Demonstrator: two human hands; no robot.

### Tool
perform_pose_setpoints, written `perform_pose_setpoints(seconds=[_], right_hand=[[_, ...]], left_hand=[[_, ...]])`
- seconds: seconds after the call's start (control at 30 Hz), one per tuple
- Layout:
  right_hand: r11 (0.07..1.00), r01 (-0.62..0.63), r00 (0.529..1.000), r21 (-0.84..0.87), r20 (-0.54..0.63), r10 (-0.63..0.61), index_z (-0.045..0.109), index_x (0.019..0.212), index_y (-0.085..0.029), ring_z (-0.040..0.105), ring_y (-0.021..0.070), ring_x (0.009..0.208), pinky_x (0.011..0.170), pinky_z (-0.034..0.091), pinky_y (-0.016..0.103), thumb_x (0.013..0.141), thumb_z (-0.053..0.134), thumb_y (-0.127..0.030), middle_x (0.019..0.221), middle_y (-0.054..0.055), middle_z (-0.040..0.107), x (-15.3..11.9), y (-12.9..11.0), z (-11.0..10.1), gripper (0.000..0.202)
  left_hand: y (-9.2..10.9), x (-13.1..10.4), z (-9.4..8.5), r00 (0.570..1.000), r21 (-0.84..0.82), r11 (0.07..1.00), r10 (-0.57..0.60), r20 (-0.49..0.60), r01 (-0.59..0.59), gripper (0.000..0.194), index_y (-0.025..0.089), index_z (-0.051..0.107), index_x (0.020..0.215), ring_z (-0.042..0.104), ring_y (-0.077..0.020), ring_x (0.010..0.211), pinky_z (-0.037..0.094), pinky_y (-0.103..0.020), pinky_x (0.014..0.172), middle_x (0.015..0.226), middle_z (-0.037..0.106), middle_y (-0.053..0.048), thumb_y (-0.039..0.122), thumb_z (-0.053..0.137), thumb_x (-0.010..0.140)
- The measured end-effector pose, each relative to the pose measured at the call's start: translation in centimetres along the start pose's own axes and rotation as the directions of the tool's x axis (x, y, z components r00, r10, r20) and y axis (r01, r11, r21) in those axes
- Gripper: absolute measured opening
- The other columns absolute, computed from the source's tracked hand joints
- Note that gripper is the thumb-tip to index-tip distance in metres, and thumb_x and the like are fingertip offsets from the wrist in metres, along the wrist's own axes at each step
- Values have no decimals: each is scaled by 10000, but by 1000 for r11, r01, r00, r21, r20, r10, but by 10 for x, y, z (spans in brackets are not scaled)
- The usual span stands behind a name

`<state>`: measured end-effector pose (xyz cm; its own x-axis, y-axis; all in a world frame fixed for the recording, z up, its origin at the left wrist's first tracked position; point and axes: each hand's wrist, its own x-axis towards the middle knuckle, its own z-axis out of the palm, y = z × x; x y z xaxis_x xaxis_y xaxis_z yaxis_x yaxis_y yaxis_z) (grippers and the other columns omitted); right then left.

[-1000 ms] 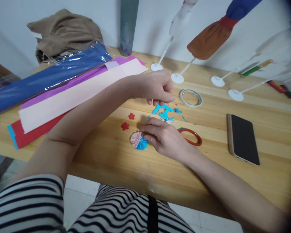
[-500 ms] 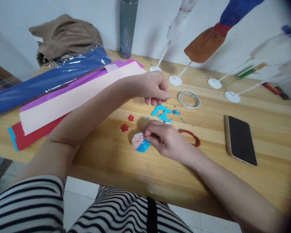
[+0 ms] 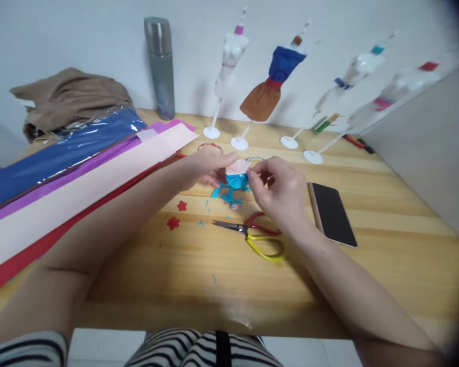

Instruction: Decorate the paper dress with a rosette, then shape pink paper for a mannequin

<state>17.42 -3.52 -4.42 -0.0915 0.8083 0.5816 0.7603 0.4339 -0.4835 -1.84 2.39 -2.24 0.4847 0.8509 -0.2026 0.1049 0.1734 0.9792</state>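
Observation:
A round pleated paper rosette (image 3: pixel 237 176), half pink and half blue, is held upright above the table between my two hands. My left hand (image 3: pixel 208 167) pinches its left edge, thumb along the top, its lower fingers partly spread behind. On the right edge, my right hand (image 3: pixel 281 188) grips it between thumb and fingers. Below lie blue paper scraps (image 3: pixel 229 196). Two small red paper flowers (image 3: pixel 173 223) rest to the left of the scissors (image 3: pixel 240 229), which have one red and one yellow handle and slightly parted blades.
Coloured paper strips (image 3: pixel 95 178) and a blue wrapped pack (image 3: pixel 72 145) lie left. A bottle (image 3: pixel 162 76) stands behind, beside brown cloth (image 3: pixel 72 99). Several mini dress forms, one dressed (image 3: pixel 268 84), line the wall. A phone (image 3: pixel 333 214) lies right; a tape roll (image 3: pixel 254 159) is partly hidden.
The rosette has risen from near the tabletop and moved away from me. My left hand has come down to it, joining my right. The scissors now show fully, and the view has tilted up.

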Motion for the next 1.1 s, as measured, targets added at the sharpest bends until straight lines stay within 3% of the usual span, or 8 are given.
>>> perform_pose_setpoints(seconds=[0.13, 0.3, 0.5, 0.7, 0.77, 0.9, 1.1], right_hand=[[1000, -7, 998, -4, -61, 6, 512, 742, -252, 518, 168, 586, 588, 411, 338, 874, 572, -257, 697, 15, 594, 2, 9, 5, 145], [997, -52, 998, 58, -35, 54, 524, 742, -261, 528, 175, 595, 589, 417, 354, 883, 612, -244, 682, 22, 599, 4, 10, 3, 167], [987, -110, 994, 121, 24, 108, 546, 727, -269, 558, 199, 637, 596, 425, 368, 906, 647, -313, 674, 36, 592, 4, 5, -1, 210], [971, -142, 990, 195, 50, 134, 587, 781, -248, 570, 187, 658, 644, 454, 368, 874, 647, -291, 763, 43, 653, 4, 0, -4, 119], [941, -190, 982, 279, 67, 178, 622, 890, -246, 578, 181, 673, 645, 468, 363, 858, 670, -310, 870, 52, 699, 4, -1, -4, 87], [832, -306, 952, 463, 163, 260, 623, 1120, -262, 602, 181, 707, 659, 509, 359, 802, 737, -306, 984, 47, 718, 6, 2, 1, 341], [745, -404, 914, 531, 255, 315, 648, 1084, -283, 667, 223, 781, 739, 564, 408, 745, 798, -236, 931, 37, 726, 5, 4, 8, 374]], left_hand=[[-4, 1, 6, 981, -57, 982, -177, 75, 181, 175, 111, 770, 928, 722, -157, 751, 578, -284, 797, 852, 779, -72, 278, 718, 932], [-9, 0, 3, 987, -171, 976, -116, 107, 133, 217, 100, 764, 904, 740, -171, 794, 602, -316, 832, 884, 791, -112, 263, 861, 798], [-21, 6, 2, 990, -213, 969, -111, 87, 127, 185, 102, 783, 887, 727, -169, 722, 598, -290, 713, 816, 777, -107, 262, 830, 808], [-26, 11, 5, 992, -250, 961, -105, 71, 120, 189, 89, 762, 865, 716, -154, 654, 575, -252, 637, 755, 764, -102, 257, 830, 810], [-23, 8, 7, 993, -251, 961, -107, 44, 114, 157, 86, 760, 858, 712, -148, 640, 576, -248, 630, 741, 754, -91, 231, 812, 827], [-19, 4, 12, 994, -219, 970, -106, 13, 106, 96, 92, 763, 848, 700, -136, 629, 575, -244, 627, 728, 742, -68, 178, 732, 878], [-14, -1, 14, 993, -187, 975, -111, 31, 115, 104, 123, 745, 795, 673, -114, 618, 569, -232, 643, 701, 730, -42, 174, 706, 877]])
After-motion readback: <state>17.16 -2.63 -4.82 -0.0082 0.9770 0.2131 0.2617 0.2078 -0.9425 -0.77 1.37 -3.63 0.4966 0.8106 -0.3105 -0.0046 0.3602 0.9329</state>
